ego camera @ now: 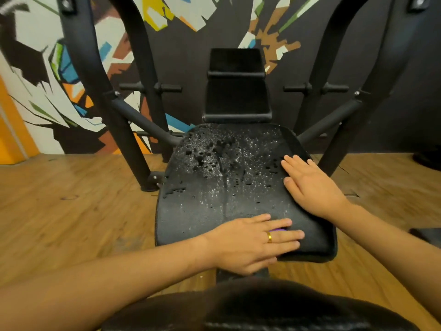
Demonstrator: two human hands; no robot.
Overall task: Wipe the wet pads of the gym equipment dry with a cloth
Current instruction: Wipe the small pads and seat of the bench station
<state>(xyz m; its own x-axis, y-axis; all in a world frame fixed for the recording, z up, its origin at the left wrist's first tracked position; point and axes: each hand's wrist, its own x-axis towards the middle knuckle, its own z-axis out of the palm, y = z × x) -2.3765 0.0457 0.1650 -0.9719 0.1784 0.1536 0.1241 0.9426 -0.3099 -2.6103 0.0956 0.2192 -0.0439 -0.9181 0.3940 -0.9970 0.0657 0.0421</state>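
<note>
A wooden plank floor point(71, 211) spreads across the room. Behind stands a dark wall point(186, 68) painted with a jagged mural point(28, 32) in white, orange, blue, green and brown. An orange panel point(9, 130) edges the far left.

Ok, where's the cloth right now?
In the head view, the purple cloth lies under the flat fingers of the left hand, near the front edge of the wet seat pad; only a sliver shows.

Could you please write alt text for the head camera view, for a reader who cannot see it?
A person's left hand presses a purple cloth flat onto the near part of a black seat pad beaded with water droplets, while the right hand rests flat on its right side. A back pad rises behind it.
</note>
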